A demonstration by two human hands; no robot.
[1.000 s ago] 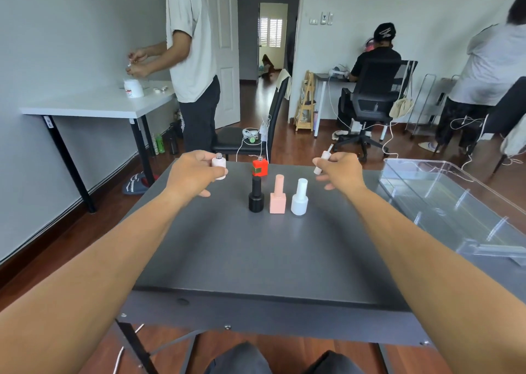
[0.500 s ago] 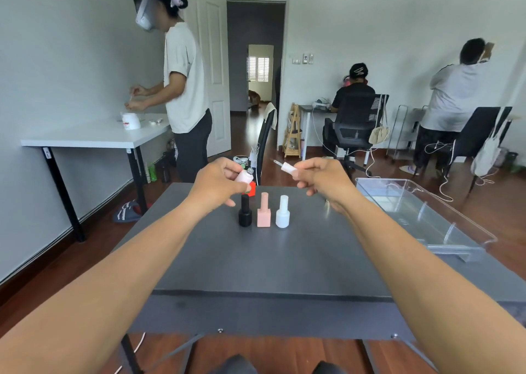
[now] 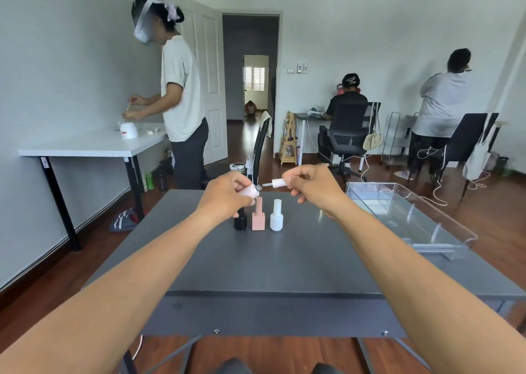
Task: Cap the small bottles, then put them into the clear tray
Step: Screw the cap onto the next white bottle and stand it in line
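My left hand (image 3: 226, 194) grips a small pale pink bottle (image 3: 250, 190), tilted so its open neck faces right. My right hand (image 3: 314, 184) pinches a white cap with a thin brush (image 3: 277, 183); the brush tip sits right at the bottle's neck. Below my hands, three capped bottles stand in a row on the dark grey table (image 3: 256, 262): a black one (image 3: 240, 222) partly hidden by my left hand, a pink square one (image 3: 258, 215) and a white one (image 3: 276, 216). The clear tray (image 3: 444, 225) lies on the table's right side.
A black chair (image 3: 260, 145) stands behind the table's far edge. A person works at a white table (image 3: 91, 145) on the left. Two more people are at the back right, one seated at a desk, one standing by a chair.
My hands have come together above the row of bottles. The cap's brush tip has reached the neck of the pink bottle. The red bottle seen earlier is now hidden behind my left hand.
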